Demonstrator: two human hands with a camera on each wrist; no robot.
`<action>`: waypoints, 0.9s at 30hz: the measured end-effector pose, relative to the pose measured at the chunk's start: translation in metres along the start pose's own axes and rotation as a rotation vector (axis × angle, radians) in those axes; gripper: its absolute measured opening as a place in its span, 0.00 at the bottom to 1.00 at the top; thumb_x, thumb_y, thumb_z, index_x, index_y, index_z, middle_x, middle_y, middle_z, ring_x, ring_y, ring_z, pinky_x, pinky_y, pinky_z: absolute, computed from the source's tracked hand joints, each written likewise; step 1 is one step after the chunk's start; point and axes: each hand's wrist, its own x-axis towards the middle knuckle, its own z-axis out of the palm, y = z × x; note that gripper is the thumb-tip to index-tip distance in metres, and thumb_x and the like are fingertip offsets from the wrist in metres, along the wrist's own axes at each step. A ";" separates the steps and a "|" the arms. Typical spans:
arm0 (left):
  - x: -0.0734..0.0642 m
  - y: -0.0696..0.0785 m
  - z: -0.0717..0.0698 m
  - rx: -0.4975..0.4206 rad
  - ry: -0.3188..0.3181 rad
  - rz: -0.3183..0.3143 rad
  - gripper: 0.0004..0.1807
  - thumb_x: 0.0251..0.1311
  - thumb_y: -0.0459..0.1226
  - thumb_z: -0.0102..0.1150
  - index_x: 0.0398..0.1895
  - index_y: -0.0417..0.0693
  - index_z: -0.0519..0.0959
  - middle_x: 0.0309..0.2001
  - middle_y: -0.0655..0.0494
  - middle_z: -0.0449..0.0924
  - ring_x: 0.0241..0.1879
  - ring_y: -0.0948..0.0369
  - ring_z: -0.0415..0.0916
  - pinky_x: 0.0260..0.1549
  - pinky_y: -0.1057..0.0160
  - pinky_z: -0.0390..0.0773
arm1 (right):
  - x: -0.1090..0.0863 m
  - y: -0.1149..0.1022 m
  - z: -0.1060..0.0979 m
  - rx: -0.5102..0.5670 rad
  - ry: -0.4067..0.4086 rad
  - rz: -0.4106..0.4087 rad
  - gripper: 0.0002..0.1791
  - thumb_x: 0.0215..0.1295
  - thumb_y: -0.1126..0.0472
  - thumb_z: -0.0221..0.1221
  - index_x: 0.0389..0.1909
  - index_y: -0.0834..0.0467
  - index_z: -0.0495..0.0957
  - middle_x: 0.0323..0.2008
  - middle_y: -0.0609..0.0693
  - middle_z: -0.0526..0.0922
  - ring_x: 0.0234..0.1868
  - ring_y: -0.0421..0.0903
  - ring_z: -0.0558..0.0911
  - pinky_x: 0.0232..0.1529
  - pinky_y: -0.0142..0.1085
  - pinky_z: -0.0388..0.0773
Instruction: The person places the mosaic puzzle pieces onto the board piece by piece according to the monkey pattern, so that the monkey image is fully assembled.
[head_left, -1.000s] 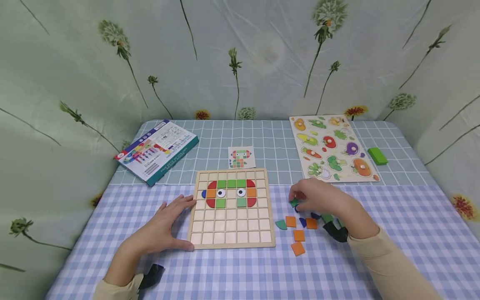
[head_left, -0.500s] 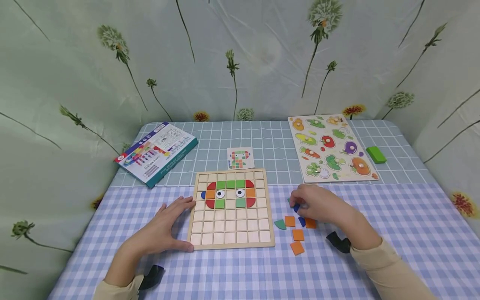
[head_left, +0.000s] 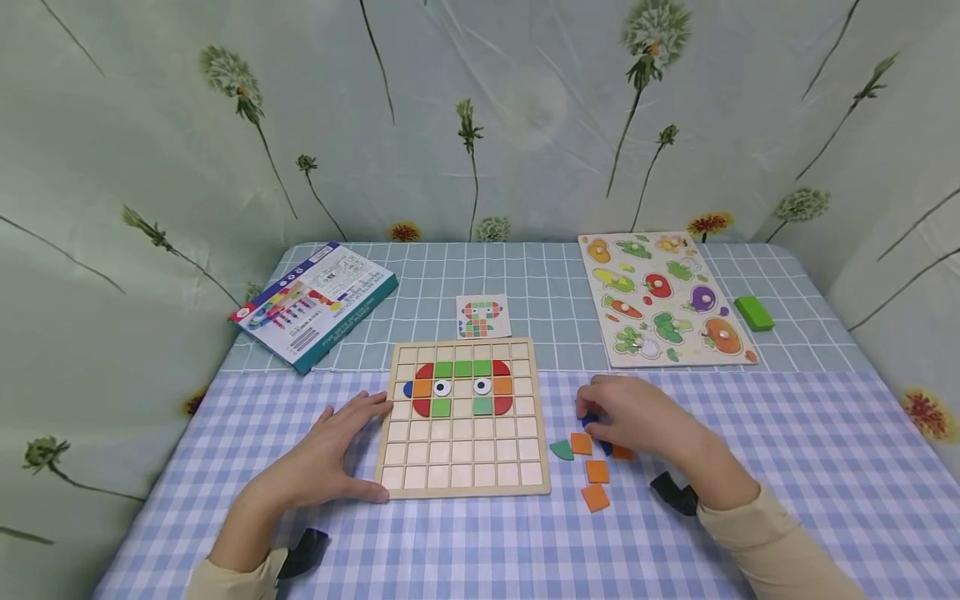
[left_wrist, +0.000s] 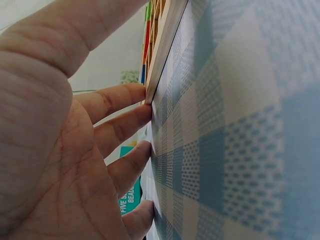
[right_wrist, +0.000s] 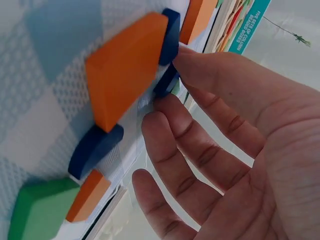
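1. Curled right hand [head_left: 637, 410] apparently pinches a blue piece [head_left: 589, 421] at its fingertips.
2. Green tile, there 1 second ago, is out of head view, suggesting blue's turn.
3. Outspread left hand [head_left: 324, 458], empty, touches the board [head_left: 462, 451].

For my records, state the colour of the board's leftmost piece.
Leftmost piece: blue, clearest in head view.
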 end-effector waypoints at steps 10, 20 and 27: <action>0.000 0.001 -0.001 0.004 -0.005 -0.004 0.63 0.39 0.62 0.87 0.80 0.54 0.67 0.84 0.47 0.61 0.86 0.36 0.47 0.76 0.19 0.39 | 0.003 -0.005 0.005 -0.017 0.005 -0.036 0.07 0.68 0.60 0.72 0.36 0.48 0.81 0.30 0.39 0.75 0.29 0.36 0.71 0.33 0.31 0.70; 0.001 0.001 0.000 0.012 -0.001 0.005 0.64 0.38 0.62 0.87 0.81 0.53 0.67 0.84 0.47 0.61 0.86 0.36 0.48 0.76 0.19 0.40 | 0.001 -0.002 0.005 0.069 -0.029 -0.002 0.06 0.70 0.65 0.68 0.41 0.50 0.83 0.25 0.40 0.75 0.27 0.37 0.72 0.29 0.31 0.70; 0.000 0.000 0.000 0.012 -0.005 -0.012 0.64 0.38 0.62 0.87 0.81 0.53 0.67 0.84 0.48 0.62 0.86 0.37 0.47 0.77 0.20 0.39 | 0.000 -0.001 0.007 0.021 0.002 -0.009 0.05 0.70 0.59 0.70 0.41 0.49 0.82 0.30 0.40 0.76 0.29 0.37 0.72 0.31 0.32 0.71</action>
